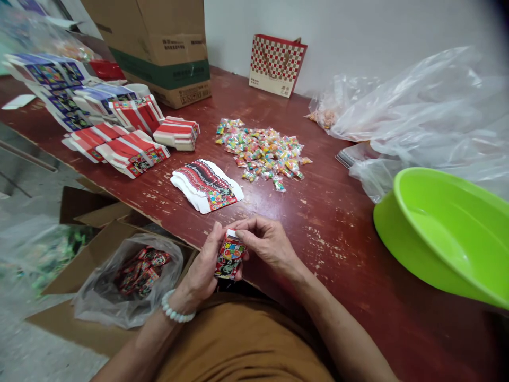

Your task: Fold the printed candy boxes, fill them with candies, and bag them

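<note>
Upright between my hands is a small red printed candy box (pixel 229 259) with a white flap at its top. My left hand (pixel 203 268) grips the box along its left side and wears a beaded bracelet. At the top flap, the thumb and fingers of my right hand (pixel 270 246) are closed on the box's edge. Just beyond my hands lies a fanned stack of flat red and white cartons (pixel 209 185). Past that, a pile of small wrapped candies (pixel 264 151) is spread on the red table (pixel 330 228).
Bundles of red cartons (pixel 133 154) and blue cartons (pixel 59 79) are stacked at the left. Behind stand a large cardboard box (pixel 159 48) and a checkered paper bag (pixel 276 66). A green basin (pixel 421 249) and plastic bags (pixel 429 111) occupy the right. Below the table edge sits a lined open carton (pixel 95 260) containing red packets.
</note>
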`<state>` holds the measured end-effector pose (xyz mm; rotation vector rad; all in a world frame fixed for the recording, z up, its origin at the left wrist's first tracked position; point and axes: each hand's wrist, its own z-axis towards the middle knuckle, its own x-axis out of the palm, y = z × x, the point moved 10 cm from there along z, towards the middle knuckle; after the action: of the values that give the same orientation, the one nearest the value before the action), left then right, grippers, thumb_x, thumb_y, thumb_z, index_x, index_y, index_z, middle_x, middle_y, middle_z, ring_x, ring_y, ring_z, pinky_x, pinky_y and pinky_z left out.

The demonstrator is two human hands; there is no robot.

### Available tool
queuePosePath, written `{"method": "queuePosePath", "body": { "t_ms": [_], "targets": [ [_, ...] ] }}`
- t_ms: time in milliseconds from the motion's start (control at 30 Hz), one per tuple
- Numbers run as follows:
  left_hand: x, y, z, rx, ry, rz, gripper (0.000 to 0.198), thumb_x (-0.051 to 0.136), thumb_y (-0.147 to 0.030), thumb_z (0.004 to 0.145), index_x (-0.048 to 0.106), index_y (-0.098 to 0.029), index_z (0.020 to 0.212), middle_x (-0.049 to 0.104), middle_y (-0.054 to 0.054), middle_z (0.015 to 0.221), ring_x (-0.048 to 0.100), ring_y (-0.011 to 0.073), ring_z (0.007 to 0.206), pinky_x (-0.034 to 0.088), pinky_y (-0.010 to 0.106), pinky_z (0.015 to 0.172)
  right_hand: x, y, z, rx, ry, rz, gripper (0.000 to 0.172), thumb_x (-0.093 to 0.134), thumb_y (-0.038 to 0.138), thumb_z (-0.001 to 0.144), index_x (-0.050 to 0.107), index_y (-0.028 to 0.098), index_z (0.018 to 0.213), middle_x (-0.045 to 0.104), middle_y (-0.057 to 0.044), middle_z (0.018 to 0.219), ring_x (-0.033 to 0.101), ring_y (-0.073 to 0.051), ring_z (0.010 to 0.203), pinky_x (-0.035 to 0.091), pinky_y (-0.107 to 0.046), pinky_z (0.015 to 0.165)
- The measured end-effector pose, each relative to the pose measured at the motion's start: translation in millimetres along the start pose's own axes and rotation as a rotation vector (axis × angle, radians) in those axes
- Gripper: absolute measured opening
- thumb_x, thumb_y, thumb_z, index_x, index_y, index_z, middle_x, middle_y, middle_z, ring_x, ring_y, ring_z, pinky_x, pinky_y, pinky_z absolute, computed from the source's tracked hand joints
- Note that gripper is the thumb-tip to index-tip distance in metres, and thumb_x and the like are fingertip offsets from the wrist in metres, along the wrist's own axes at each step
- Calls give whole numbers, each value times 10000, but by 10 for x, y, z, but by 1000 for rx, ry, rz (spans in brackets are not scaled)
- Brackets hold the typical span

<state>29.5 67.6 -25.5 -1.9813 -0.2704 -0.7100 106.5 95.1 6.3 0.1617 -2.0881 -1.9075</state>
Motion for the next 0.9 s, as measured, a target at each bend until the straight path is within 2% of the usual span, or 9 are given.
{"method": "queuePosePath", "body": {
  "t_ms": [100, 200, 300, 500, 567, 633, 700, 800, 900],
  "targets": [
    [-20, 18, 12, -33, 8, 4, 684, 560, -659, 881, 603, -159, 1345, 745, 73, 793, 655, 168, 495, 493, 239, 422, -21, 97, -8, -89, 5, -82, 168, 691, 345, 889, 685, 194, 817, 748, -54, 984, 585, -101, 563, 499, -253, 528],
    [-66, 41, 25, -87, -3, -46, 579, 583, -575, 900, 633, -169, 1309, 752, 70, 810, 625, 153, 442, 480, 245, 384, 12, 265, -74, -268, 57, -228, 137, 654, 314, 927, 696, 222, 834, 734, -57, 1046, 679, -174, 847, 552, -332, 773],
    [-132, 35, 48, -92, -59, -113, 435, 638, -415, 895, 673, -168, 1251, 759, 55, 821, 648, 158, 478, 508, 251, 406, 75, 318, -163, -388, 79, -326, 50, 651, 268, 933, 695, 244, 937, 705, -64, 1104, 644, -206, 1072, 497, -384, 954],
    [-365, -12, 15, -32, -184, -82, 375, 630, -306, 872, 680, -158, 1213, 760, 49, 843, 627, 138, 474, 504, 244, 431, 241, 74, -80, -362, 101, -483, 171, 657, 235, 909, 654, 236, 1080, 671, -75, 1115, 609, -215, 1065, 477, -383, 944],
    [-557, -131, -76, 12, -208, 13, 432, 636, -384, 862, 649, -175, 1240, 728, 25, 766, 603, 144, 443, 487, 254, 421, 214, -33, 103, -300, 147, -441, 167, 666, 298, 912, 664, 234, 1066, 661, -57, 1099, 622, -193, 998, 496, -347, 890],
    [-915, -345, -240, 77, -315, 172, 493, 602, -484, 859, 623, -187, 1252, 688, 6, 709, 605, 165, 462, 492, 277, 450, 17, -89, 369, -244, 59, -498, 205, 671, 329, 902, 661, 221, 1075, 654, -46, 1049, 624, -179, 910, 500, -331, 844],
    [-1411, -685, -511, 180, -560, 458, 523, 527, -544, 877, 609, -205, 1266, 701, 20, 784, 641, 199, 577, 535, 324, 558, -294, -110, 644, -164, -147, -656, 260, 645, 323, 911, 640, 196, 1138, 647, -54, 1009, 613, -177, 829, 495, -339, 816],
    [-2009, -1069, -905, 183, -903, 888, 508, 539, -508, 903, 588, -219, 1318, 703, 88, 1181, 645, 317, 1062, 497, 457, 951, -518, -94, 928, -70, -327, -944, 380, 648, 360, 918, 605, 160, 1238, 620, -128, 1156, 611, -240, 980, 472, -385, 875],
    [-2082, -1264, -942, 235, -981, 1307, 544, 555, -476, 911, 543, -186, 1371, 641, 153, 1340, 575, 367, 1218, 414, 517, 1057, -461, -108, 1042, -7, -360, -1165, 456, 651, 481, 908, 618, 175, 1243, 585, -163, 1225, 577, -309, 1103, 454, -421, 884]
  ]
}}
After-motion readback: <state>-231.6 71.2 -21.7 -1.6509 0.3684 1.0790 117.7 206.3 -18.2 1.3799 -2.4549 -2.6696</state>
